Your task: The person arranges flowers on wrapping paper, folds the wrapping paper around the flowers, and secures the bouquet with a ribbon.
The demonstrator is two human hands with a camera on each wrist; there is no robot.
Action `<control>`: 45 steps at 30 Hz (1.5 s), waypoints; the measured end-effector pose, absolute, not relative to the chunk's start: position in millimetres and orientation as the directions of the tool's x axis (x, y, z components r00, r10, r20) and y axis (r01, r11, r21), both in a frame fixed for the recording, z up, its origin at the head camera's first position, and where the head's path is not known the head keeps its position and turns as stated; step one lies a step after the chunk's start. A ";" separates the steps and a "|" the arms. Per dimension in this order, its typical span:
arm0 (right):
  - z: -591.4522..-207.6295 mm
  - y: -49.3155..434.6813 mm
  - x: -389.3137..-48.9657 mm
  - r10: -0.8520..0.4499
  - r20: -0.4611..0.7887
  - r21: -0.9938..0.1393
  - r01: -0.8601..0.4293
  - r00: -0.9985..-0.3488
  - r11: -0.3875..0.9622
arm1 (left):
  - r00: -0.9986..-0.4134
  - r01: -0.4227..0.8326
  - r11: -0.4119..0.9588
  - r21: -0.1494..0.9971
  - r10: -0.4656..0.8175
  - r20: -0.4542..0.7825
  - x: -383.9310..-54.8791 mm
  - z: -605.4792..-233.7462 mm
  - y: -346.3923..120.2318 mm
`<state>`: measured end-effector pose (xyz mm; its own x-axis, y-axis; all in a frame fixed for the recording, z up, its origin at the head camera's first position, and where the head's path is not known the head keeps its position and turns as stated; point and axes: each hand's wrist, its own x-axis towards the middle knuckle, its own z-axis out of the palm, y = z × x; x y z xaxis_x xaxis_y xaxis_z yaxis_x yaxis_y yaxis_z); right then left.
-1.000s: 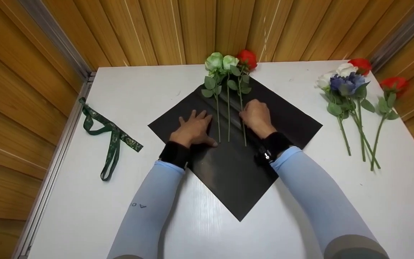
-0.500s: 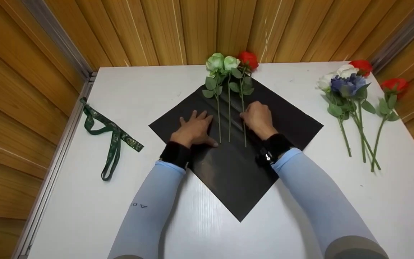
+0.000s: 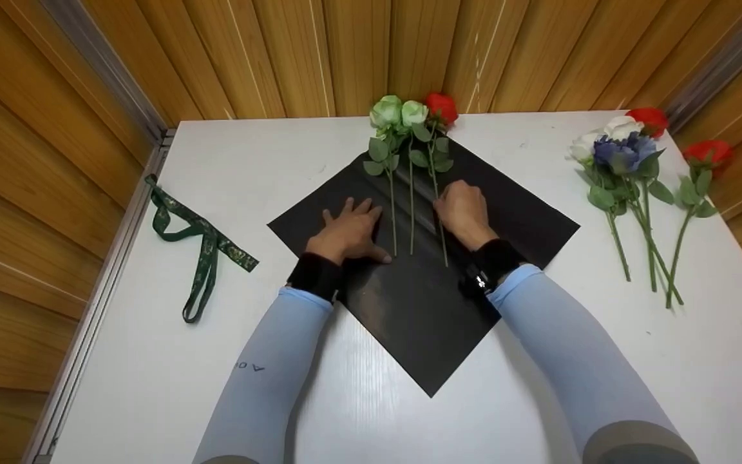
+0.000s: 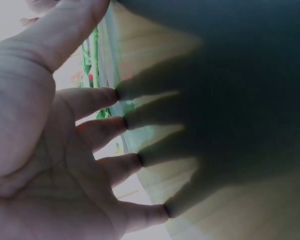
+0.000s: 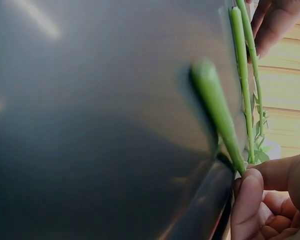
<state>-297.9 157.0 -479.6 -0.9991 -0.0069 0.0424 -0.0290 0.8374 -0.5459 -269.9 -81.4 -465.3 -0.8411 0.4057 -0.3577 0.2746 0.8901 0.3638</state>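
A black square sheet of wrapping paper [image 3: 422, 328] lies cornerwise on the white table. Three artificial roses rest on it with their heads at the back: two pale green roses [image 3: 385, 112] side by side and a red rose [image 3: 442, 109] on the right. My left hand [image 3: 347, 233] presses on the sheet with fingers spread, its thumb tip by the leftmost stem's end; the left wrist view shows those fingertips [image 4: 121, 123] against the dark surface. Between thumb and forefinger, my right hand [image 3: 463, 209] pinches the red rose's stem [image 5: 217, 112].
To the left lies a dark green patterned ribbon [image 3: 200, 241] in loose loops. Several flowers lie at the right: white roses, a blue flower [image 3: 625, 151] and a red rose [image 3: 648, 121], with another red rose [image 3: 707, 154] beside them. Wood-look panels [image 3: 358, 58] stand behind the table.
The red rose has tilted slightly, its stem's lower end shifting right and toward me and its head slightly left. My left hand has stayed in place.
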 end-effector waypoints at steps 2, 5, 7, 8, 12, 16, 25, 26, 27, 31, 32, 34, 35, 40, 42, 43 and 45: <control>-480.2 157.4 -298.0 -0.003 0.044 -0.548 -0.026 -0.999 0.836 | -0.839 0.276 0.890 0.362 0.407 -0.361 -269.9 -465.2 -81.6; -480.6 158.2 -298.8 0.007 0.049 -0.549 -0.021 -0.999 0.836 | -0.836 0.277 0.890 0.364 0.409 -0.366 -270.4 -464.7 -81.8; -480.4 158.9 -299.1 0.001 0.052 -0.551 -0.028 -0.999 0.834 | -0.835 0.276 0.891 0.361 0.408 -0.369 -270.6 -464.4 -82.0; -480.2 159.1 -299.3 -0.001 0.049 -0.556 -0.028 -0.999 0.830 | -0.835 0.277 0.892 0.358 0.408 -0.370 -270.9 -464.4 -81.9; -480.1 160.1 -299.4 -0.019 0.048 -0.569 -0.043 -0.999 0.821 | -0.836 0.277 0.896 0.346 0.402 -0.374 -271.7 -465.4 -81.8; -480.2 161.0 -299.0 -0.013 0.045 -0.570 -0.037 -0.999 0.821 | -0.835 0.275 0.897 0.346 0.401 -0.377 -271.6 -466.2 -81.4; -480.0 161.4 -297.8 0.005 0.037 -0.574 -0.017 -0.999 0.819 | -0.840 0.279 0.898 0.341 0.400 -0.366 -271.2 -465.1 -80.6; -479.9 161.0 -297.3 0.010 0.034 -0.577 -0.011 -0.999 0.817 | -0.841 0.279 0.898 0.341 0.399 -0.365 -271.2 -465.1 -80.6; -480.1 161.0 -297.1 0.013 0.031 -0.578 -0.007 -0.999 0.816 | -0.841 0.278 0.898 0.341 0.399 -0.365 -271.0 -465.2 -80.6; -479.4 162.5 -294.9 0.023 0.003 -0.584 0.017 -1.000 0.811 | -0.840 0.279 0.897 0.343 0.401 -0.365 -270.7 -465.7 -80.1; -478.9 163.9 -293.9 0.026 -0.001 -0.583 0.022 -1.000 0.812 | -0.839 0.281 0.896 0.344 0.403 -0.366 -270.7 -465.6 -79.7; -477.1 167.7 -291.2 0.036 -0.003 -0.580 0.031 -0.999 0.814 | -0.838 0.282 0.896 0.342 0.404 -0.367 -270.7 -465.6 -79.2; -476.1 170.1 -289.9 0.038 -0.001 -0.577 0.032 -0.999 0.816 | -0.839 0.282 0.897 0.341 0.403 -0.366 -270.7 -465.5 -79.1; -468.2 184.4 -282.1 0.041 -0.005 -0.601 0.036 -0.999 0.798 | -0.847 0.276 0.898 0.341 0.395 -0.355 -270.6 -464.8 -79.8; -463.6 190.1 -279.0 0.036 -0.017 -0.620 0.039 -0.999 0.784 | -0.851 0.274 0.898 0.344 0.393 -0.349 -270.1 -464.8 -81.1; -460.9 192.7 -277.0 0.036 -0.021 -0.628 0.041 -0.999 0.777 | -0.852 0.272 0.898 0.345 0.392 -0.347 -269.9 -464.9 -81.9; -455.8 198.1 -273.6 0.039 -0.018 -0.636 0.041 -0.999 0.770 | -0.856 0.273 0.897 0.348 0.392 -0.338 -268.6 -464.6 -83.6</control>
